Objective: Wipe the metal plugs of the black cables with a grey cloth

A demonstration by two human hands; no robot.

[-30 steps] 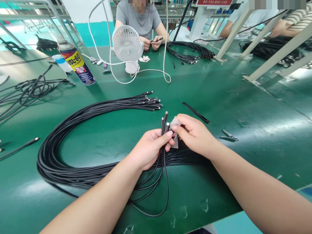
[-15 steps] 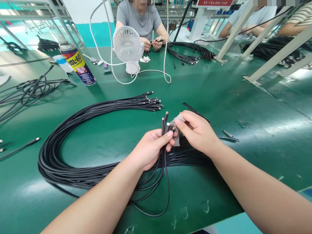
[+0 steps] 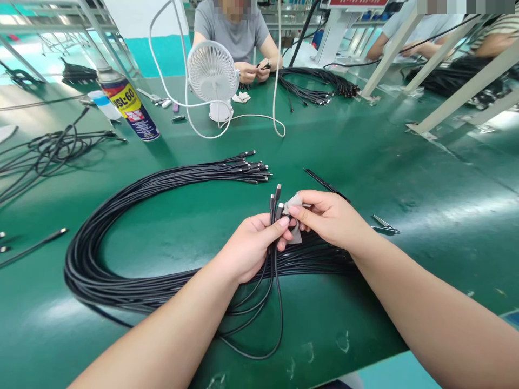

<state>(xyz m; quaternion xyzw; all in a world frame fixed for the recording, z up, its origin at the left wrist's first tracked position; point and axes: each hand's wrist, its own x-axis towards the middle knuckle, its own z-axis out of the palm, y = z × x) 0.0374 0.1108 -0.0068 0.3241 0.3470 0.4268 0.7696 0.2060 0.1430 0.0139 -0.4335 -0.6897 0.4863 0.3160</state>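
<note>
My left hand point(image 3: 259, 240) is closed round several black cables point(image 3: 277, 208), gripping them just below their plugs, which point up. The loose lengths of these cables loop down toward the table's front edge. My right hand point(image 3: 326, 219) pinches a small grey cloth point(image 3: 294, 202) between thumb and fingers. The cloth is pressed against one cable end beside my left thumb, and it covers that plug. Under both hands lies a large curved bundle of black cables point(image 3: 87, 237), its plug ends point(image 3: 253, 168) fanned out beyond my left hand.
On the green table point(image 3: 405, 173) stand a spray can point(image 3: 132, 111) and a white fan point(image 3: 213, 73) with its cord. Tweezers point(image 3: 385, 226) and a thin black tool point(image 3: 324, 182) lie to the right. More cables point(image 3: 57, 148) are at left. A co-worker point(image 3: 231, 32) sits opposite.
My right hand has moved slightly down and toward my left hand, bringing the cloth over a plug that showed before. My left hand keeps its hold on the cables.
</note>
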